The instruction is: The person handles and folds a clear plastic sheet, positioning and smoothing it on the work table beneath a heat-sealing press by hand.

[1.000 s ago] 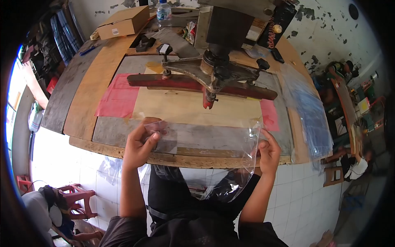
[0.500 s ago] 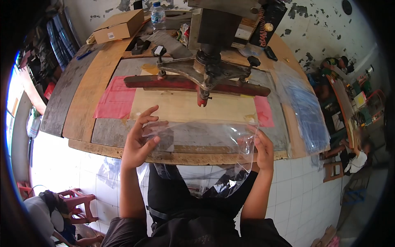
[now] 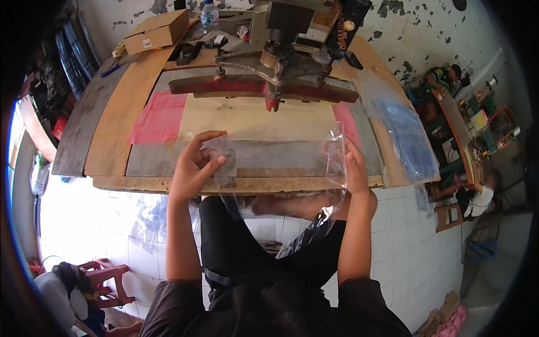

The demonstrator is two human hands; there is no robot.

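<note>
A clear plastic sheet (image 3: 281, 163) stretches between my hands over the table's front edge, its lower part hanging above my lap. My left hand (image 3: 193, 168) has its fingers curled and closed on the sheet's left edge, thumb on the near side. At the right edge, my right hand (image 3: 355, 168) grips the plastic, with some fingers seen through it. Beyond the sheet lies a cream-coloured pad (image 3: 241, 119) with pink patches (image 3: 159, 118) at its ends. Above the pad hangs a press head with a long red bar (image 3: 238, 85), apart from my hands.
Bluish clear plastic sheets (image 3: 409, 132) are stacked on the table's right. At the back stand a cardboard box (image 3: 157, 32) and a water bottle (image 3: 209, 17). Loose plastic (image 3: 147, 216) lies at the lower left, near a red stool (image 3: 106, 281). Other people sit at a bench far right.
The clear sheet is now held more upright and stretched between my hands. My left fingers have curled in from a more spread pose. The view has shifted, with the table and press higher in frame.
</note>
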